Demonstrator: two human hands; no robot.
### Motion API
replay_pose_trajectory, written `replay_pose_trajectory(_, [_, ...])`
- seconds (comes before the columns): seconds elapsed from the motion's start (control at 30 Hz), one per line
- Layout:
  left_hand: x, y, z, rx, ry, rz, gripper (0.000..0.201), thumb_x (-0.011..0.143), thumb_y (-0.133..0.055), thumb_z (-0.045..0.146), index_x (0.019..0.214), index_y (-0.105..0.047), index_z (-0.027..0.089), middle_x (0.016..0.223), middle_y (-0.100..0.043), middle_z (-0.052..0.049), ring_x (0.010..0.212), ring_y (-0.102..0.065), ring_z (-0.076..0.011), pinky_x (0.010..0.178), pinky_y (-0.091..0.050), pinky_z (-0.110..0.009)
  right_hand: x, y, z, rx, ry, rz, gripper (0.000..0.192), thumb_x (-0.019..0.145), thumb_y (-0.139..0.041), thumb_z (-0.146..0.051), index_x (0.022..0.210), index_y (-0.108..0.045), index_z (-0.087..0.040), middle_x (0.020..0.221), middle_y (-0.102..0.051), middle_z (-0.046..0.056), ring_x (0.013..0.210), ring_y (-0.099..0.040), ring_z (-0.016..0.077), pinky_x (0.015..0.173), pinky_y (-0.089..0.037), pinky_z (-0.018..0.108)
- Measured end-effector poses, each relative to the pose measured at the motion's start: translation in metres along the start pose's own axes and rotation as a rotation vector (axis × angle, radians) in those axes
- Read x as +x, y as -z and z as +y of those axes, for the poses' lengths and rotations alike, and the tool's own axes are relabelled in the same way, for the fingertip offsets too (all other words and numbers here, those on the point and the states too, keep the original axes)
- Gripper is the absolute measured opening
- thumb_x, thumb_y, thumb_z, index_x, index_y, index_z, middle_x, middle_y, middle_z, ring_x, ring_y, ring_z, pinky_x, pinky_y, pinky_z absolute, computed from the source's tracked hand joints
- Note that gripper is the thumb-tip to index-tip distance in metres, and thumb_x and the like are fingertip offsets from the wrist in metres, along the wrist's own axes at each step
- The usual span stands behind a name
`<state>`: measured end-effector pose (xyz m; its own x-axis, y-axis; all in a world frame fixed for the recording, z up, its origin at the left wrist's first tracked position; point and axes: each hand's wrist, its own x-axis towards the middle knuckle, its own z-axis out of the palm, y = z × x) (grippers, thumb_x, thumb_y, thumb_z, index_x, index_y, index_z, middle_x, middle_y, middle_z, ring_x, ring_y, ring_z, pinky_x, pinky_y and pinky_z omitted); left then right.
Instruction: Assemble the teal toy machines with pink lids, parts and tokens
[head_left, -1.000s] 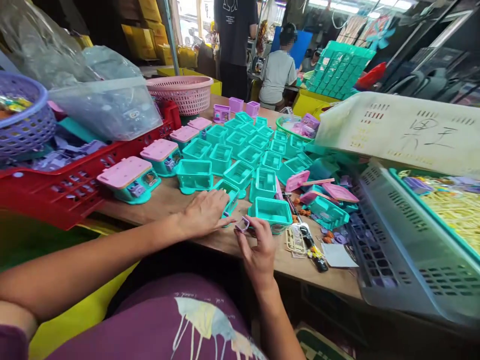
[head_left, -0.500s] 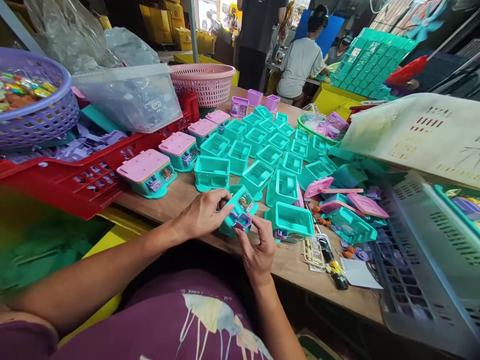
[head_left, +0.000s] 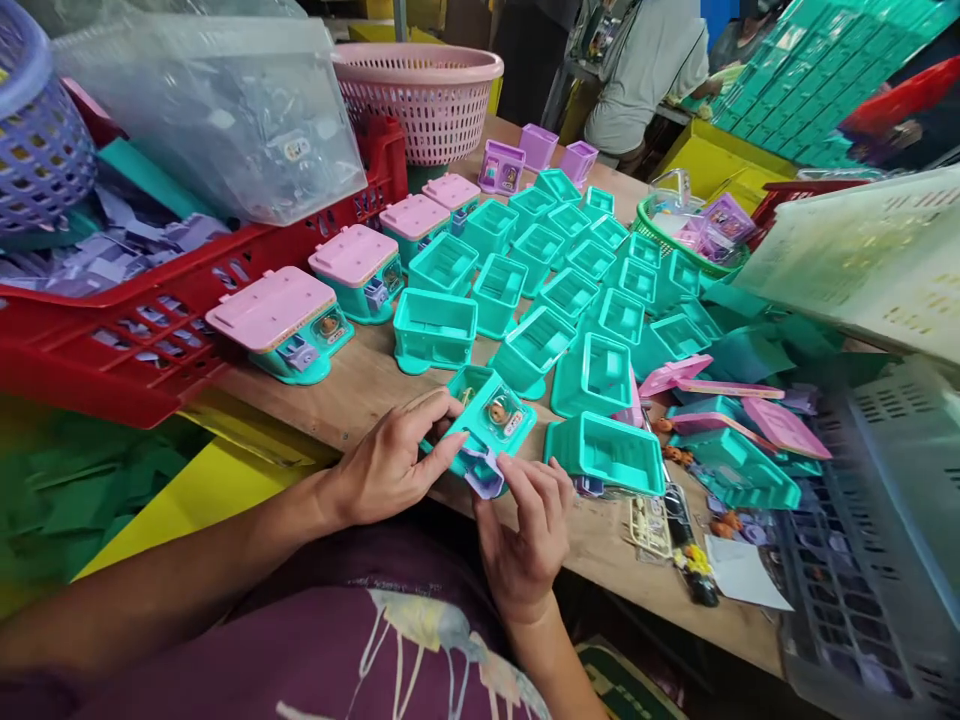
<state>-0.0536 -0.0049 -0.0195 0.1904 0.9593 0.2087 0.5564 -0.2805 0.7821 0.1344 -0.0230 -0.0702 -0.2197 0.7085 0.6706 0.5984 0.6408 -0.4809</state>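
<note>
My left hand (head_left: 401, 455) grips a teal plastic toy box (head_left: 489, 400) from its left side, thumb on the front. The box is tilted, with a clear window and a small brown figure behind it. Pinched between the thumb and fingers of my right hand (head_left: 529, 535) is a small lavender plastic piece (head_left: 484, 472), which sits against the lower front of the box. To the right, near the table edge, stands another open teal box (head_left: 606, 452). Beyond my hands are rows of open teal boxes (head_left: 435, 325). On the left, several teal boxes carry pink lids (head_left: 271, 308).
A red crate (head_left: 150, 330) of lavender parts borders the left, with a clear bin (head_left: 217, 120) on it. A pink basket (head_left: 416, 100) stands behind. Loose pink lids (head_left: 786, 425), a black-handled tool (head_left: 697, 575) and a grey crate (head_left: 847, 540) lie right. A person in grey sits beyond.
The view has shifted downward and closer, so the things on the table look larger. Both hands keep their hold on the teal box and the lavender piece.
</note>
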Motion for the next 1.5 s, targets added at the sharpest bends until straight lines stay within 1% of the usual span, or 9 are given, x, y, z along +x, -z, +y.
replay_pose_trajectory(0.17, [-0.003, -0.002, -0.001, -0.010, -0.021, 0.026, 0.009, 0.097, -0.044, 0.023, 0.097, -0.053, 0.020, 0.085, -0.052, -0.001, 0.080, -0.051, -0.0142, 0.076, -0.043, -0.027, 0.008, 0.015, -0.010, -0.064, -0.013, -0.124, 0.045, 0.086, -0.064, -0.015, 0.127, -0.056, -0.030, 0.103, -0.070, 0.002, 0.097, -0.061, 0.0215, 0.103, -0.037, 0.051])
replay_pose_trajectory(0.3, [-0.003, -0.005, 0.002, 0.004, -0.043, 0.046, 0.005, 0.095, -0.047, 0.020, 0.095, -0.051, 0.020, 0.084, -0.050, 0.000, 0.080, -0.051, -0.0137, 0.075, -0.042, -0.027, 0.011, 0.024, -0.009, -0.090, -0.012, -0.214, 0.044, 0.086, -0.064, -0.016, 0.127, -0.056, -0.029, 0.102, -0.070, 0.002, 0.095, -0.061, 0.0211, 0.105, -0.034, 0.051])
replay_pose_trajectory(0.43, [-0.004, -0.008, 0.007, -0.012, 0.022, 0.029, 0.002, 0.092, -0.053, 0.021, 0.093, -0.051, 0.020, 0.082, -0.049, 0.001, 0.075, -0.049, -0.0127, 0.071, -0.042, -0.026, 0.001, 0.022, 0.001, -0.061, -0.015, -0.173, 0.042, 0.085, -0.067, -0.022, 0.126, -0.056, -0.028, 0.102, -0.068, 0.004, 0.096, -0.061, 0.0226, 0.106, -0.033, 0.054])
replay_pose_trajectory(0.63, [-0.008, -0.014, 0.011, -0.069, 0.058, 0.073, 0.010, 0.088, -0.058, 0.023, 0.093, -0.051, 0.020, 0.085, -0.050, 0.001, 0.075, -0.051, -0.0121, 0.070, -0.044, -0.025, -0.018, 0.011, 0.014, 0.103, -0.012, -0.033, 0.047, 0.083, -0.067, -0.012, 0.127, -0.055, -0.025, 0.107, -0.063, 0.007, 0.101, -0.059, 0.0229, 0.101, -0.042, 0.055])
replay_pose_trajectory(0.77, [-0.011, -0.015, 0.009, -0.077, 0.052, 0.082, 0.011, 0.088, -0.058, 0.022, 0.097, -0.051, 0.020, 0.088, -0.050, 0.000, 0.076, -0.051, -0.0121, 0.072, -0.045, -0.026, -0.017, 0.013, 0.011, 0.027, 0.049, -0.073, 0.045, 0.085, -0.066, -0.013, 0.128, -0.056, -0.023, 0.107, -0.065, 0.008, 0.100, -0.060, 0.0227, 0.103, -0.040, 0.055])
replay_pose_trajectory(1.03, [-0.014, -0.012, 0.010, -0.073, 0.028, 0.084, 0.009, 0.088, -0.055, 0.019, 0.096, -0.050, 0.017, 0.089, -0.048, 0.000, 0.079, -0.050, -0.0132, 0.074, -0.043, -0.028, 0.005, 0.030, -0.003, -0.101, 0.146, -0.205, 0.033, 0.087, -0.062, -0.011, 0.121, -0.061, -0.013, 0.106, -0.068, 0.010, 0.099, -0.059, 0.0226, 0.102, -0.038, 0.056])
replay_pose_trajectory(1.23, [-0.014, -0.016, 0.012, -0.056, 0.032, 0.100, 0.011, 0.090, -0.056, 0.022, 0.099, -0.051, 0.017, 0.090, -0.048, -0.001, 0.078, -0.049, -0.0133, 0.073, -0.042, -0.028, 0.008, 0.037, -0.002, -0.117, 0.197, -0.255, 0.032, 0.087, -0.063, -0.013, 0.119, -0.061, -0.012, 0.107, -0.068, 0.011, 0.098, -0.058, 0.0232, 0.102, -0.039, 0.056])
replay_pose_trajectory(1.33, [-0.015, -0.017, 0.011, -0.032, 0.035, 0.124, 0.007, 0.095, -0.049, 0.024, 0.095, -0.052, 0.017, 0.089, -0.049, -0.002, 0.081, -0.051, -0.0143, 0.074, -0.042, -0.028, 0.007, 0.035, -0.001, -0.100, 0.213, -0.257, 0.032, 0.087, -0.063, -0.012, 0.119, -0.061, -0.012, 0.106, -0.068, 0.011, 0.098, -0.059, 0.0232, 0.102, -0.038, 0.057])
replay_pose_trajectory(1.5, [-0.012, -0.020, 0.010, 0.066, 0.074, 0.170, 0.021, 0.100, -0.041, 0.028, 0.086, -0.052, 0.018, 0.092, -0.052, -0.005, 0.085, -0.053, -0.0168, 0.078, -0.042, -0.030, 0.009, 0.034, -0.002, -0.108, 0.207, -0.273, 0.034, 0.087, -0.063, -0.012, 0.121, -0.059, -0.013, 0.107, -0.068, 0.011, 0.099, -0.059, 0.0233, 0.103, -0.038, 0.056])
